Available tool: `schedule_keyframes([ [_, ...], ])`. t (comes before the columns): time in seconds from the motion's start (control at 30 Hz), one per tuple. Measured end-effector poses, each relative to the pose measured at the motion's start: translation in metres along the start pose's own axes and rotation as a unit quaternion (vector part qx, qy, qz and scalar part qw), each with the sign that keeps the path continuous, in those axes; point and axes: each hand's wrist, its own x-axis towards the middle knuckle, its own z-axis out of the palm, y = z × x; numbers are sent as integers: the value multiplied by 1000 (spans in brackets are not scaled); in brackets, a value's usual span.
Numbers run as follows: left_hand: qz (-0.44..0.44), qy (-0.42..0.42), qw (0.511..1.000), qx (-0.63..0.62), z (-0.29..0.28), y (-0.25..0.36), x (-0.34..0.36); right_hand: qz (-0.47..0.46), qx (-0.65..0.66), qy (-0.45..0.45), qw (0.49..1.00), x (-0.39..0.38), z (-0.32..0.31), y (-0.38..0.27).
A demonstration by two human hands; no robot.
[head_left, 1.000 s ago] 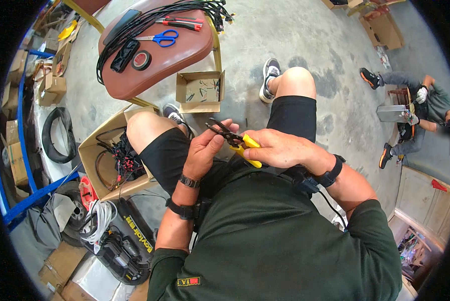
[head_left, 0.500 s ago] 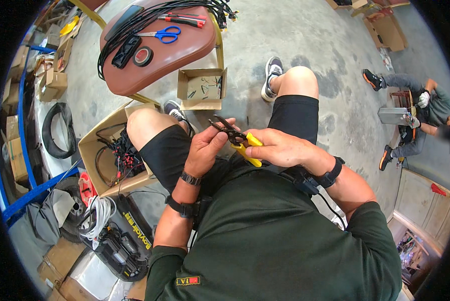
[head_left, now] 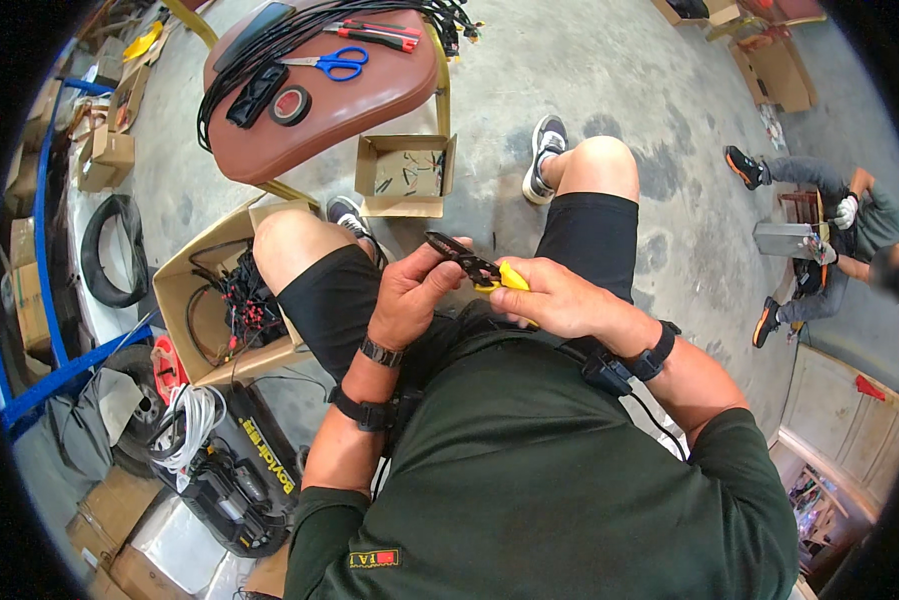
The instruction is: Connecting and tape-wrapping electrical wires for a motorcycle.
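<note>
My right hand (head_left: 554,300) grips the wire stripper (head_left: 477,266), a dark-jawed tool with yellow handles, above my lap. My left hand (head_left: 411,298) is closed beside the jaws, thumb and fingers pinched; whatever it holds is too small or hidden to name. Just beyond them a small cardboard box (head_left: 364,187) with short pieces inside sits on the floor. On the brown seat (head_left: 304,155) lie black cables (head_left: 264,60), blue scissors (head_left: 341,63), a red-handled tool (head_left: 394,38) and a tape roll (head_left: 291,105).
A large box (head_left: 184,330) of tangled cables stands by my left leg. Blue shelving (head_left: 49,290), a tyre tube (head_left: 99,260) and an air compressor (head_left: 234,495) line the left. At right, a gloved co-worker (head_left: 879,220) sits beside a metal piece (head_left: 779,238).
My right hand has squeezed the yellow handles closer together, and the jaws sit slightly differently by my left fingers. The co-worker's upper body has shifted slightly.
</note>
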Motion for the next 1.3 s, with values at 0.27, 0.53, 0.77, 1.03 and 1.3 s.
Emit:
schedule_keyframes([
  [0.27,-25,-15,999,42,1,9,-2,-8,-98,-40,994,1,-10,7],
  [0.53,29,-77,991,103,0,9,-3,-4,-95,-112,989,-4,-23,13],
  [0.77,55,-79,989,112,0,5,-2,15,-40,-112,993,-7,-19,13],
  [1.03,20,-88,994,65,-3,-2,-4,57,-48,-117,990,-10,-20,3],
  [1.3,-8,-84,996,21,-1,2,-6,61,8,-108,992,-8,-13,9],
])
